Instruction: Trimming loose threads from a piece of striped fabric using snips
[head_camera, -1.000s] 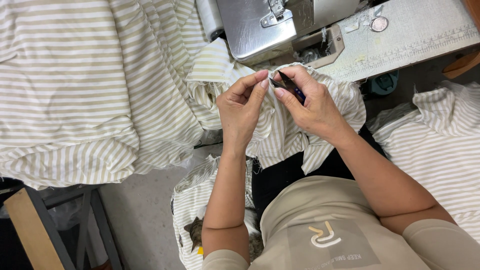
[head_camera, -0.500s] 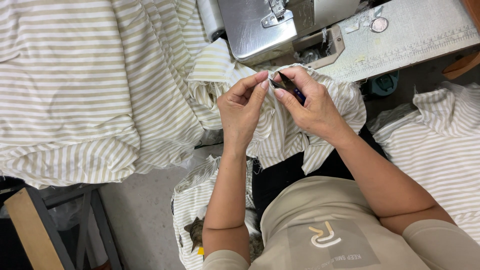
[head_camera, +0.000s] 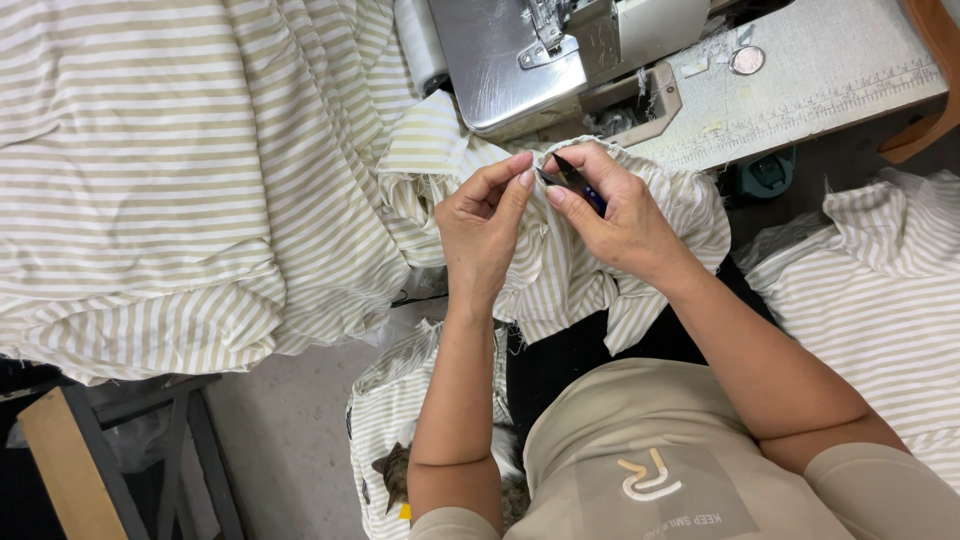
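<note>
Against the picture from half a second ago almost nothing has shifted: both hands sit in the same spot just in front of the sewing machine, and the cloth folds look unchanged. The left hand pinches an edge of the striped garment between thumb and fingertips. The right hand is closed around a small dark snipping tool, whose tip meets the cloth right beside the left fingertips. The garment hangs from the machine's front edge down over the person's lap. The machine stands on a pale grey table; a large heap of the same striped fabric lies left of the machine, another pile to its right, with a grey concrete floor below.
</note>
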